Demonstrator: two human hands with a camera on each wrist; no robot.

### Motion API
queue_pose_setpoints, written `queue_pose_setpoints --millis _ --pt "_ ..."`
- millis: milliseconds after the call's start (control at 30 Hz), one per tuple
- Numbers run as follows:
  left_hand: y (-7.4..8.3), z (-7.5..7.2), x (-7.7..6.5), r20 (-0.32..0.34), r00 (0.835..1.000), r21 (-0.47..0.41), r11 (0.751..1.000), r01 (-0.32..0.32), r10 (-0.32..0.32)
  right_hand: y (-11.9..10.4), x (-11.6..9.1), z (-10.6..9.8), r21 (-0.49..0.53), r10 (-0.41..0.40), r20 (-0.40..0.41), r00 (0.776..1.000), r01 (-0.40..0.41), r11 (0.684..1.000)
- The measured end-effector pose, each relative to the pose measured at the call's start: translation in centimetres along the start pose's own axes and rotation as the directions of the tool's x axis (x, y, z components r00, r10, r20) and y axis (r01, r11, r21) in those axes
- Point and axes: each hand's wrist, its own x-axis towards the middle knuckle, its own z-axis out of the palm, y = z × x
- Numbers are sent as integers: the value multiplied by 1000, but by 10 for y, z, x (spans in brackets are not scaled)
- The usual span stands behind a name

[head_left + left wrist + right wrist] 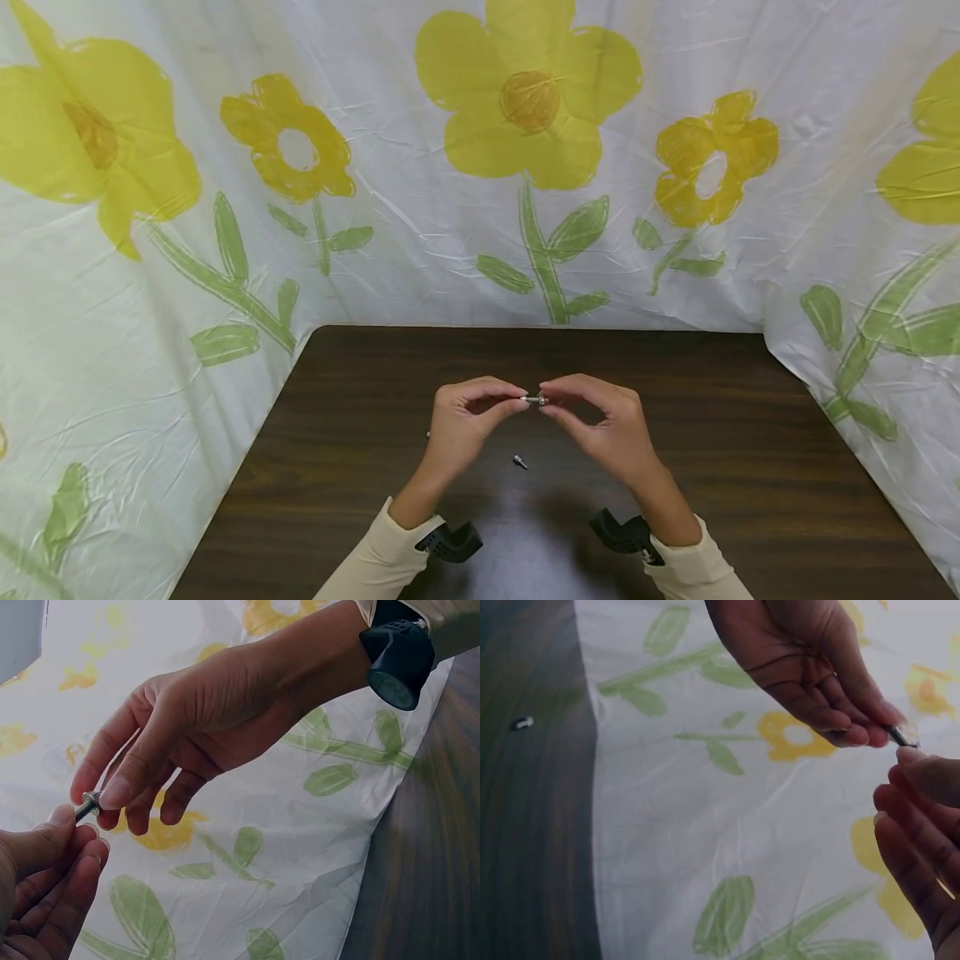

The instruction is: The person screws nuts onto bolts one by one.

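In the head view, a small silver bolt (534,400) is held level above the table between both hands. My left hand (467,421) pinches its shank between thumb and fingertips. Thumb and forefinger of my right hand (603,421) pinch the other end, where a wider, ring-like metal piece (91,802) sits round the bolt in the left wrist view; its exact kind is partly hidden by the fingertips. Below the hands, a second small bolt (520,462) lies on the table, also visible at the left of the right wrist view.
The dark wood-grain table (337,500) spreads under both hands. A tiny object (428,434) shows beside the left wrist, mostly covered by it. White cloth (405,250) with yellow flowers hangs behind the table and along its sides. Each wrist wears a black camera (453,543).
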Motion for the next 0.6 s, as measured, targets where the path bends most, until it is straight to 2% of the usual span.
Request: queue_pose_setpoints --millis 300,600 --pt "-1 1 -1 6 1000 -5 1000 -3 3 2 1 1 25 -38 12 999 37 999" --pt "0 1 -2 18 1000 -16 1000 -16 16 -3 -3 1 -33 72 27 997 -71 997"
